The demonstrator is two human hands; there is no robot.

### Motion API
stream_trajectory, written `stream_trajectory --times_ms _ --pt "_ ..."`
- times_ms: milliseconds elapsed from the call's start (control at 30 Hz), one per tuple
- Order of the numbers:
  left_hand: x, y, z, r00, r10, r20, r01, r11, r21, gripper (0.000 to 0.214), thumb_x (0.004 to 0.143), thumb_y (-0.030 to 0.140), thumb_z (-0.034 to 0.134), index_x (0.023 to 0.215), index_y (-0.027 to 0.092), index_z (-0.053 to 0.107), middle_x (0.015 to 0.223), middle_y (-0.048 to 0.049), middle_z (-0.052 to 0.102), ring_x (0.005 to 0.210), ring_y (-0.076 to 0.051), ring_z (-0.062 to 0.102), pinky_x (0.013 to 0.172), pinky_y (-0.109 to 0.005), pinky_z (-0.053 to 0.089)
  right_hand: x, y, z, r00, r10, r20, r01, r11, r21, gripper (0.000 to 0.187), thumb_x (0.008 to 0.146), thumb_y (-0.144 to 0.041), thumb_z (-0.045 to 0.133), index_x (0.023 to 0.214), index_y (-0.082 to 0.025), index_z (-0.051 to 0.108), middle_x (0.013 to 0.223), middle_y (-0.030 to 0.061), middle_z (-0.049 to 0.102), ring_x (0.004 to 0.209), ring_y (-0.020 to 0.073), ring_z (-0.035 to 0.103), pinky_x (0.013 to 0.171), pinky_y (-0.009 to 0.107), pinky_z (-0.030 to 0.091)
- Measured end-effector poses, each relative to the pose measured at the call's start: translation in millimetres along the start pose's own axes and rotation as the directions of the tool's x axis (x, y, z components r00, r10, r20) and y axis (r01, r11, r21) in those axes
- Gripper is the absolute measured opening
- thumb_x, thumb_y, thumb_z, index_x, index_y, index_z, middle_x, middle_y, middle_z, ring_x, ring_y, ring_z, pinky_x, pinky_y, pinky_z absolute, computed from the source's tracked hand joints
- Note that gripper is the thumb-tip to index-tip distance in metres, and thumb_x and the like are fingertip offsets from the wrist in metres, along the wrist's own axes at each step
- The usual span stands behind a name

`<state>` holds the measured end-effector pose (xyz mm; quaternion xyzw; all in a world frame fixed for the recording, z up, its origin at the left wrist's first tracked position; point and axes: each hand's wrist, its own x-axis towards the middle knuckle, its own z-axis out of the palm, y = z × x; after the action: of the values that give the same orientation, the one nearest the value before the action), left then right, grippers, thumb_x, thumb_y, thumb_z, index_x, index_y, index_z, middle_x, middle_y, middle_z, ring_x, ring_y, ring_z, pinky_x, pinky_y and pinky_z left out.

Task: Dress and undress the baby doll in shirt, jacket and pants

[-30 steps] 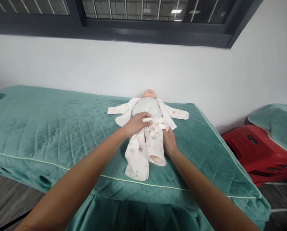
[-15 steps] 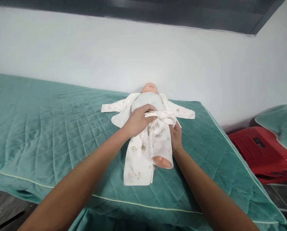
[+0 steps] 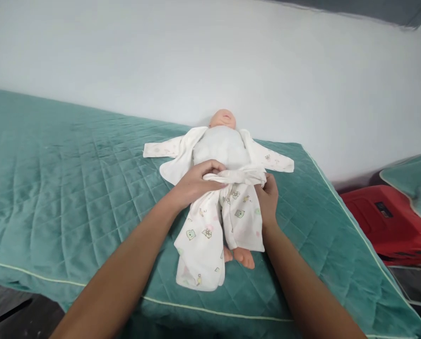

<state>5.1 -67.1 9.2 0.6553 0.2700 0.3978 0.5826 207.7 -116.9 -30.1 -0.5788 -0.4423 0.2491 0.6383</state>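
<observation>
A baby doll lies on its back on the bed, its head by the wall. White printed baby pants cover its legs, and bare toes stick out below one pant leg. The waistband is bunched across the lower belly. My left hand pinches the band on the left side, thumb below and fingers above. On the right side, my right hand grips the band's other end, its fingertips partly hidden by cloth. The doll's white printed jacket lies spread open, sleeves stretched out to both sides.
A green quilted bedspread with pale piping covers the bed. The white wall stands directly behind the doll. Right of the bed is a red plastic stool, with green cloth next to it.
Both hands have pulled the waistband wider and flatter across the doll. The right pant leg has ridden up, so more of the foot shows. The camera view has tilted down.
</observation>
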Motion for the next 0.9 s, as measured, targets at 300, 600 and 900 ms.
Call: stream_trajectory --times_ms 300,600,900 --pt "0.5 -16.4 -14.5 0.999 -0.005 -0.035 -0.008 0.936 -0.351 0.031 0.066 0.030 0.085 0.085 0.017 0.063 0.085 0.0009 0.059 0.078 -0.013 0.056 0.071 -0.024 0.042 -4.9 -39.3 -0.5 0.902 -0.249 0.353 0.305 0.946 -0.111 0.029 0.085 -0.033 0.067 0.113 -0.026 0.061 0.112 0.0038 0.062 0.104 0.0220 0.058 0.087 0.035 0.044" --pt "-0.1 -18.3 -8.9 0.991 -0.045 -0.124 -0.002 0.934 -0.356 0.035 0.075 0.042 0.080 0.085 0.018 0.057 0.078 0.0029 0.057 0.068 -0.010 0.054 0.064 -0.022 0.043 28.2 -79.7 36.4 0.622 0.117 0.774 0.119 0.963 -0.241 0.028 0.080 -0.046 0.072 0.084 -0.020 0.064 0.080 -0.0011 0.064 0.074 0.0166 0.057 0.065 0.029 0.043" --pt "-3.5 2.3 -14.4 0.977 -0.118 0.176 0.116 0.993 0.018 0.050 0.068 0.037 0.085 0.110 0.019 0.066 0.112 -0.0069 0.066 0.106 -0.026 0.060 0.089 -0.035 0.049 26.4 -52.6 30.9 0.735 0.186 0.652 -0.382 0.908 0.172 0.027 0.078 -0.044 0.076 0.089 -0.021 0.066 0.083 0.0024 0.072 0.072 0.0192 0.066 0.062 0.030 0.053"
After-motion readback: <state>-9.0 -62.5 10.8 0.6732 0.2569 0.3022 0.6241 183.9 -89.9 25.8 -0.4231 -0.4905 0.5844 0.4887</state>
